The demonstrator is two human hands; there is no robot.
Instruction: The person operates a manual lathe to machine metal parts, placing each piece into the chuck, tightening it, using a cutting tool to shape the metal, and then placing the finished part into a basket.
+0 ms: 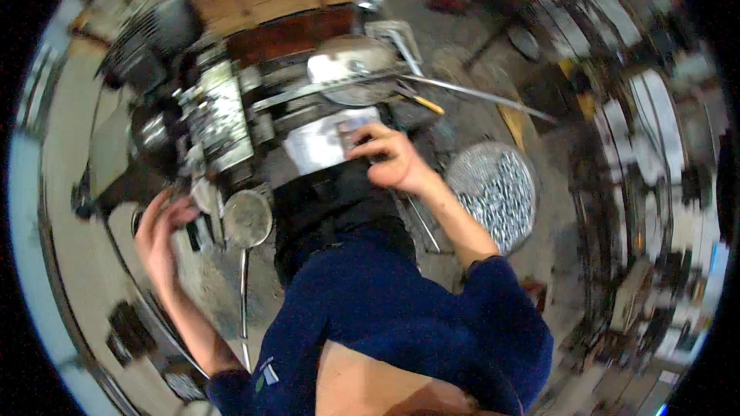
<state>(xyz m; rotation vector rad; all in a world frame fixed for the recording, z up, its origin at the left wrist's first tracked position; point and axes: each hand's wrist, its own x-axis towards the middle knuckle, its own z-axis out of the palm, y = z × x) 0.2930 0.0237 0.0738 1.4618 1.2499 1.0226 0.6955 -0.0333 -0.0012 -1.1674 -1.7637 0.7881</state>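
Navy-blue shirt [401,285] fabric on the wearer's own chest fills the lower middle, closest to the camera. Just beyond the dark lower clothing [331,208] lies a white sheet [312,145], paper or cloth, slightly blurred. The right hand [389,158] is at its right edge, fingers bent; blur hides whether they grip anything, so I cannot tell. The left hand [163,231], well apart on the left, is loosely spread with nothing visible in its grasp, near a round, long-handled pan [248,219]. Right of the right forearm, a round tray [472,166] holds many small shiny metal pieces [505,196]. Beyond the sheet are a round metal plate [366,54] and a wooden box [277,0]. Worn grey floor [493,65] surrounds this cluttered workshop, with machinery [223,112] at left and crowded shelving [655,127] at right.
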